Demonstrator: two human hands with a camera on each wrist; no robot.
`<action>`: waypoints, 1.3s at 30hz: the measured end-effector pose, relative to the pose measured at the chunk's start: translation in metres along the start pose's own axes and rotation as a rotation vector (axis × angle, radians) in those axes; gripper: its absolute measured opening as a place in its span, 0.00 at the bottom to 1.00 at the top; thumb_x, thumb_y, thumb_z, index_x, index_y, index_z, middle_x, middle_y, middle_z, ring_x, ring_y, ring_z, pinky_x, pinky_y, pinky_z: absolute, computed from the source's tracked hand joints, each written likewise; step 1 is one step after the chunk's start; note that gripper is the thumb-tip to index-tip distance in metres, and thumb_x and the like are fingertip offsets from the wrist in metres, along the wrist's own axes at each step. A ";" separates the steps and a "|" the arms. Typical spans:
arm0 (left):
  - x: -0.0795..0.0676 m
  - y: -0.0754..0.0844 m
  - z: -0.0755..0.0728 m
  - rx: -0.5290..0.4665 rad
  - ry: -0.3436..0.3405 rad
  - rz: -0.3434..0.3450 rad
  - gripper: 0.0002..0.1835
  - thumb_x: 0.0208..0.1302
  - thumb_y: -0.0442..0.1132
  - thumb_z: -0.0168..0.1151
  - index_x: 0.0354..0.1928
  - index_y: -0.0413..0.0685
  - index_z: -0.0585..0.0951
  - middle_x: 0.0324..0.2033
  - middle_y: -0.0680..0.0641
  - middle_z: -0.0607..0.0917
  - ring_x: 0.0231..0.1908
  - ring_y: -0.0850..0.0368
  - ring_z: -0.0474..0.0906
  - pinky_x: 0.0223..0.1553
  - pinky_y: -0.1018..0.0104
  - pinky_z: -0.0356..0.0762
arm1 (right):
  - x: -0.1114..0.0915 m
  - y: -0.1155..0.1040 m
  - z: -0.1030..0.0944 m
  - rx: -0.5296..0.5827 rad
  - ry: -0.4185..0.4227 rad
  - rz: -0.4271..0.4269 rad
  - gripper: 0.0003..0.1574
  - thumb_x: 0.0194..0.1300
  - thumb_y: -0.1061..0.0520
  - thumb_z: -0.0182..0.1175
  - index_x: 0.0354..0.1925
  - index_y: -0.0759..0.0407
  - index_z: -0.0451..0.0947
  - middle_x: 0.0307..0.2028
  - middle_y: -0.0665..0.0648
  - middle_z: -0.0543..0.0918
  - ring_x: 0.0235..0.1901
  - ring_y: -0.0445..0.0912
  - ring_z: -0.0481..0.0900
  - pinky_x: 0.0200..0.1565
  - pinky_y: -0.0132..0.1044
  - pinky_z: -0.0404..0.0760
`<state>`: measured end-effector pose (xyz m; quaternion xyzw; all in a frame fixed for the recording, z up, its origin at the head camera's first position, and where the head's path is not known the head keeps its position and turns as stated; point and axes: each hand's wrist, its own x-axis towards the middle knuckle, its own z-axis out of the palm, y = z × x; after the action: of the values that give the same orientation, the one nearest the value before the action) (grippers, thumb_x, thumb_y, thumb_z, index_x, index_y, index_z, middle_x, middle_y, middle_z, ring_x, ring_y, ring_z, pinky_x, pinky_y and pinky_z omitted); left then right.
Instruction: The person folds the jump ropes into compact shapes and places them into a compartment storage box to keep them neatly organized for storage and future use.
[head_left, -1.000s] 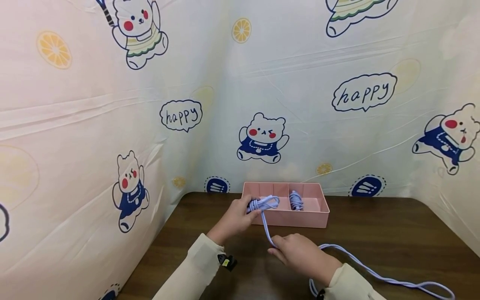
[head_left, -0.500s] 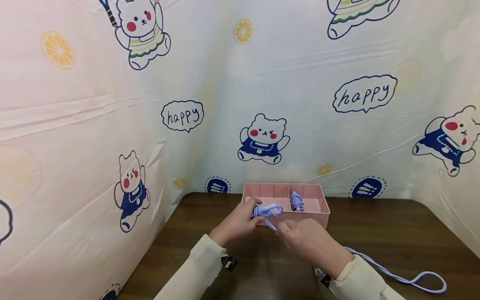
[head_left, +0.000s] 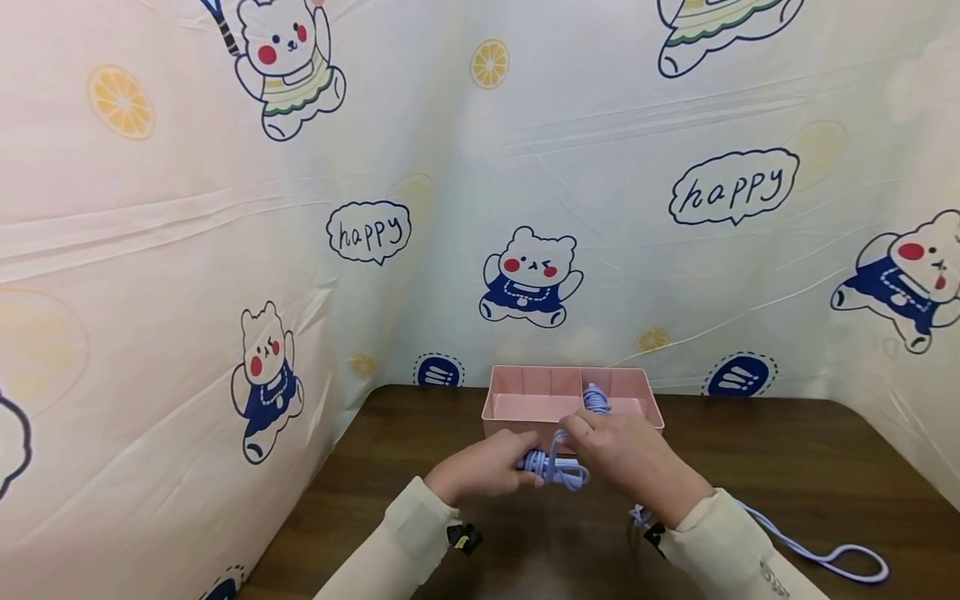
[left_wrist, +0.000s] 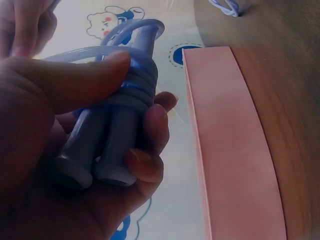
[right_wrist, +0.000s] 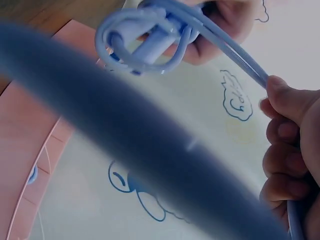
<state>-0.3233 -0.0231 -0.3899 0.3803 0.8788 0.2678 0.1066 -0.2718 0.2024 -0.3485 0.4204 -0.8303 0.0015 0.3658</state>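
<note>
My left hand grips the two handles of a light blue jump rope, its thumb pressed on the coils wound round them. A loop of rope sticks out beyond the coils. My right hand, close by on the right, holds the doubled cord, its fingers curled round it. The cord runs from the right hand to the wound bundle. Both hands are raised in front of a pink box. In the right wrist view a blurred length of cord crosses close to the camera.
Inside the box's right compartment lies another wound light blue bundle; the left compartment shows bare pink floor. The loose rope end forms a loop on the brown table, right of the right forearm. A printed curtain hangs behind.
My left hand has lowered toward me with the bundle, away from the box. The right hand has risen with the cord, now above the bundle, and the trailing loop has been drawn slightly left.
</note>
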 end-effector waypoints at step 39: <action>-0.012 0.002 -0.007 -0.301 0.366 0.199 0.30 0.67 0.42 0.63 0.68 0.64 0.67 0.59 0.53 0.71 0.52 0.55 0.73 0.51 0.63 0.76 | -0.025 0.014 0.067 0.446 -0.254 0.511 0.20 0.75 0.39 0.47 0.38 0.47 0.79 0.32 0.42 0.78 0.34 0.41 0.75 0.41 0.43 0.76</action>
<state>-0.3164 -0.0336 -0.3836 0.3898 0.7919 0.4694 -0.0257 -0.3131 0.2081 -0.4080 0.2656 -0.9266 0.2219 0.1468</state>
